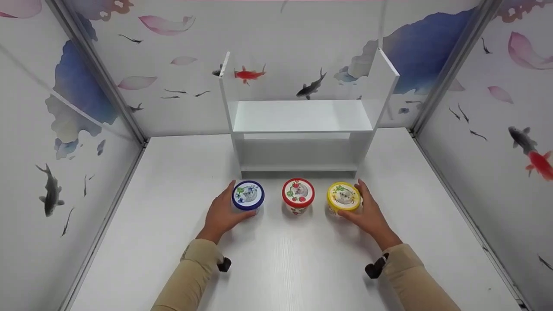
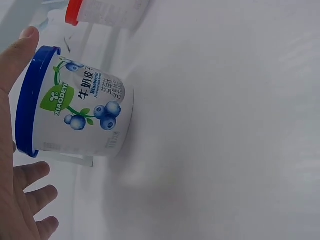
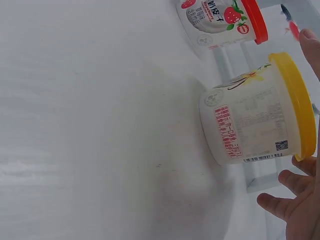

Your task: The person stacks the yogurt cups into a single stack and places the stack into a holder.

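Three lidded paper tubs stand upright in a row on the white table. My left hand (image 1: 224, 212) is spread around the blue-lidded blueberry tub (image 2: 82, 107), thumb at its near side and fingers along its left. In the left wrist view the thumb tip and several fingertips sit apart from the tub. Around the yellow-lidded tub (image 3: 250, 117), my right hand (image 1: 367, 212) is spread the same way, thumb near and fingers on its right. Whether any right finger touches the lid is hard to tell. Between them stands the red-lidded strawberry tub (image 1: 298, 194), untouched by either hand.
Just behind the tubs stands a white shelf unit (image 1: 302, 116) with tall side panels and two levels. Printed walls with fish and petals (image 1: 181, 65) enclose the white table (image 1: 281, 268) at the back and both sides.
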Demonstrator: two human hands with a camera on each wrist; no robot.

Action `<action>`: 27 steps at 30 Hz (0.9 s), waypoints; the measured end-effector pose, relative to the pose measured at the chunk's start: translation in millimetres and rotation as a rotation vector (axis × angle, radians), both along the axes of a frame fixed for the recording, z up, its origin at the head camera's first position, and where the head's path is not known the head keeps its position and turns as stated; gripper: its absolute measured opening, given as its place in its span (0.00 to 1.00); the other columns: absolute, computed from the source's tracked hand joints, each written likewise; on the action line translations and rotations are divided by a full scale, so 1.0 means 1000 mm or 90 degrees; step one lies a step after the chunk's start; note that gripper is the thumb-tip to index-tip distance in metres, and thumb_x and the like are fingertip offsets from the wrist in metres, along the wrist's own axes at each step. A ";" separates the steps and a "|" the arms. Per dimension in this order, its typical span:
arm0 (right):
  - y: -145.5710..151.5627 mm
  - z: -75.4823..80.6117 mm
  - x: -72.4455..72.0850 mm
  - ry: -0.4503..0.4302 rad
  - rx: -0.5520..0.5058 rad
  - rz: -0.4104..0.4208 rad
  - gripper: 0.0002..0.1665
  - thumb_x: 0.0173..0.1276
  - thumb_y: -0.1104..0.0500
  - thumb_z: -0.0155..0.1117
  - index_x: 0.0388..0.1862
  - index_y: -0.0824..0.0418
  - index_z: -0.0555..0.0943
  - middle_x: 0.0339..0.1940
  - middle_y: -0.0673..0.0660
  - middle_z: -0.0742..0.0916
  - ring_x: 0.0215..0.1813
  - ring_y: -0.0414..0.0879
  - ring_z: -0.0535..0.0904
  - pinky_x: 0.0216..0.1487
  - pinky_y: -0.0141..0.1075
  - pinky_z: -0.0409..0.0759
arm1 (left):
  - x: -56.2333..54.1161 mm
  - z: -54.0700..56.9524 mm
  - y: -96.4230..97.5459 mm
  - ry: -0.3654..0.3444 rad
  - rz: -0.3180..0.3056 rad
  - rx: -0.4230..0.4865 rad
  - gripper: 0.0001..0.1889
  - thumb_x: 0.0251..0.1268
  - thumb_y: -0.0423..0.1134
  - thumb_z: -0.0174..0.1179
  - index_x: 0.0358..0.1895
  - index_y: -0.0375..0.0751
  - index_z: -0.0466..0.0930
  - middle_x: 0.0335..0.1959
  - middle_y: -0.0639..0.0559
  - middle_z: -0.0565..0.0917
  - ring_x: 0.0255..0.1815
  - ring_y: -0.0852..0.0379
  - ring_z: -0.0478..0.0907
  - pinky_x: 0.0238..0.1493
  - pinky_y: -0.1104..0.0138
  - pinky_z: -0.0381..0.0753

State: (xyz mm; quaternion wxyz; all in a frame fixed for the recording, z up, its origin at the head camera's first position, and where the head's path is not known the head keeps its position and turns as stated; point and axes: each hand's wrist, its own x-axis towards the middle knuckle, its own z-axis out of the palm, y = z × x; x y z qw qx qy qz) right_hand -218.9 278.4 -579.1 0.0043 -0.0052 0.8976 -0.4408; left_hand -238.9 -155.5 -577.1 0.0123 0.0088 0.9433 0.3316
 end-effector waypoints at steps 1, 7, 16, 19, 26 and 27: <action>0.000 -0.002 -0.001 -0.003 -0.012 -0.002 0.78 0.50 0.36 0.81 0.85 0.54 0.39 0.82 0.64 0.60 0.80 0.61 0.55 0.77 0.59 0.58 | 0.000 -0.002 0.000 -0.001 0.001 0.020 0.65 0.43 0.68 0.76 0.83 0.54 0.46 0.79 0.44 0.62 0.78 0.40 0.58 0.76 0.43 0.58; -0.002 -0.014 -0.002 -0.009 -0.076 -0.018 0.77 0.50 0.37 0.82 0.84 0.55 0.41 0.81 0.64 0.60 0.79 0.61 0.58 0.76 0.56 0.62 | 0.001 -0.014 0.003 -0.023 0.022 0.153 0.64 0.44 0.60 0.79 0.83 0.58 0.44 0.81 0.46 0.58 0.80 0.40 0.55 0.76 0.40 0.56; -0.006 -0.030 0.000 0.008 -0.129 -0.039 0.70 0.55 0.43 0.81 0.83 0.57 0.45 0.82 0.62 0.58 0.80 0.58 0.56 0.78 0.54 0.59 | 0.004 -0.031 0.007 -0.027 0.048 0.247 0.62 0.48 0.56 0.79 0.83 0.59 0.43 0.82 0.45 0.55 0.81 0.39 0.51 0.76 0.39 0.52; -0.006 -0.032 -0.001 0.017 -0.137 -0.048 0.69 0.55 0.43 0.81 0.83 0.57 0.46 0.82 0.62 0.58 0.80 0.57 0.57 0.78 0.53 0.59 | 0.004 -0.034 0.008 -0.027 0.050 0.282 0.62 0.49 0.56 0.78 0.82 0.58 0.44 0.82 0.44 0.54 0.81 0.38 0.49 0.77 0.39 0.51; -0.007 -0.034 -0.001 0.023 -0.158 -0.054 0.65 0.57 0.45 0.80 0.82 0.57 0.49 0.80 0.62 0.61 0.78 0.57 0.60 0.78 0.51 0.60 | 0.002 -0.048 0.009 0.015 0.037 0.355 0.57 0.54 0.57 0.75 0.82 0.55 0.45 0.81 0.41 0.55 0.81 0.39 0.49 0.79 0.44 0.49; -0.007 -0.034 -0.001 0.023 -0.164 -0.053 0.65 0.57 0.45 0.80 0.82 0.57 0.49 0.80 0.62 0.62 0.78 0.56 0.60 0.77 0.52 0.60 | 0.002 -0.049 0.010 0.021 0.037 0.362 0.57 0.55 0.57 0.74 0.82 0.54 0.46 0.81 0.42 0.55 0.81 0.40 0.49 0.79 0.45 0.49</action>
